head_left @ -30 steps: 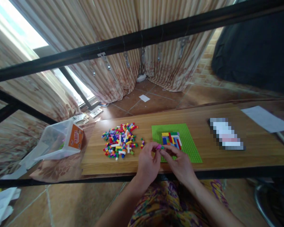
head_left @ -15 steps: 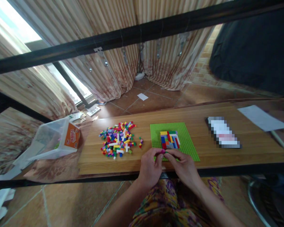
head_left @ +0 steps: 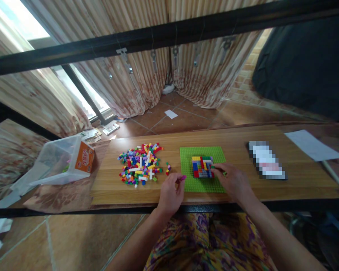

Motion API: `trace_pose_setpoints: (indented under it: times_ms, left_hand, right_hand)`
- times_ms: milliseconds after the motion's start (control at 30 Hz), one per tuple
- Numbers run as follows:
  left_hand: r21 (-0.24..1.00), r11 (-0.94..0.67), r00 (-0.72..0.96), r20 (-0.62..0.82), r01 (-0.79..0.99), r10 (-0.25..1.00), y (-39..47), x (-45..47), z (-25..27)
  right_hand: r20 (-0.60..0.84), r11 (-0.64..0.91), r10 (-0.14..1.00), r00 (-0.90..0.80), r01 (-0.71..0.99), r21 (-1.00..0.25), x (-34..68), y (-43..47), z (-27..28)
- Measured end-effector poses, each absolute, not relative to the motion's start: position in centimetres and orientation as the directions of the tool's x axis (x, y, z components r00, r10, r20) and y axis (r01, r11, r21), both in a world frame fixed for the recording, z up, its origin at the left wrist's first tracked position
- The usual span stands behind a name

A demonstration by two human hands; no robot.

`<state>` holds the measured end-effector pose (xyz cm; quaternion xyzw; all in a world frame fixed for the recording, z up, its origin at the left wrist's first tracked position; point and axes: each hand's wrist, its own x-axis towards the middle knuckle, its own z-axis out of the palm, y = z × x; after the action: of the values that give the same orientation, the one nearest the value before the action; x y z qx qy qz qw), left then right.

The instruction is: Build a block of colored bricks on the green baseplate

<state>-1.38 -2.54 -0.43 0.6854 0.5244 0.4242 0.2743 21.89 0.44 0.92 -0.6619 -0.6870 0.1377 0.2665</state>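
Observation:
My left hand [head_left: 171, 192] pinches a magenta toy brick [head_left: 183, 177] near the left front edge of the green baseplate [head_left: 188, 184]. On the plate sits a rectangular block of multicoloured bricks [head_left: 199, 172], with red, blue, yellow, white and grey showing. At its right side, my right hand [head_left: 236, 183] has thumb and forefinger closed on a small green brick [head_left: 213, 166], which appears to touch the block. Fingers partly hide the plate's right side. Left of the plate lies a heap of loose toy bricks [head_left: 137, 169], with several small ones [head_left: 168, 168] set apart.
A clear plastic box [head_left: 56, 177] with an orange label lies at the wooden table's [head_left: 107, 188] left end. To the right are a phone [head_left: 267, 160] with a blurred screen and a white sheet of paper [head_left: 313, 145]. A black bar [head_left: 158, 35] crosses beyond the table.
My hands have moved apart. The left went slightly left with the magenta brick; the right moved up and right, bringing the green brick to the block's right side.

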Motion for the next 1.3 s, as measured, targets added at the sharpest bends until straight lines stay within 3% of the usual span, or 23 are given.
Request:
trace_pose_setpoints:
  times_ms: [200, 367, 1067, 1300]
  left_hand:
    - [0.804, -0.332, 0.145, 0.300, 0.494, 0.943, -2.6, -2.2, -1.9]
    - [0.797, -0.340, 0.154, 0.304, 0.500, 0.940, -2.6, -2.3, -2.0]
    - [0.793, -0.331, 0.150, 0.298, 0.510, 0.943, -2.7, -2.2, -2.4]
    - [0.792, -0.329, 0.142, 0.299, 0.515, 0.944, -2.7, -2.1, -2.5]
  right_hand:
    - [0.085, 0.105, 0.993, -0.085, 0.958, -0.265, 21.4, 2.6, 2.3]
    - [-0.035, 0.115, 0.992, -0.121, 0.982, -0.151, 20.7, 3.4, 3.5]
    - [-0.151, 0.220, 0.965, -0.217, 0.975, 0.009, 20.5, 4.6, 4.6]
    - [-0.126, 0.179, 0.975, -0.182, 0.983, -0.040, 20.0, 5.2, 4.5]
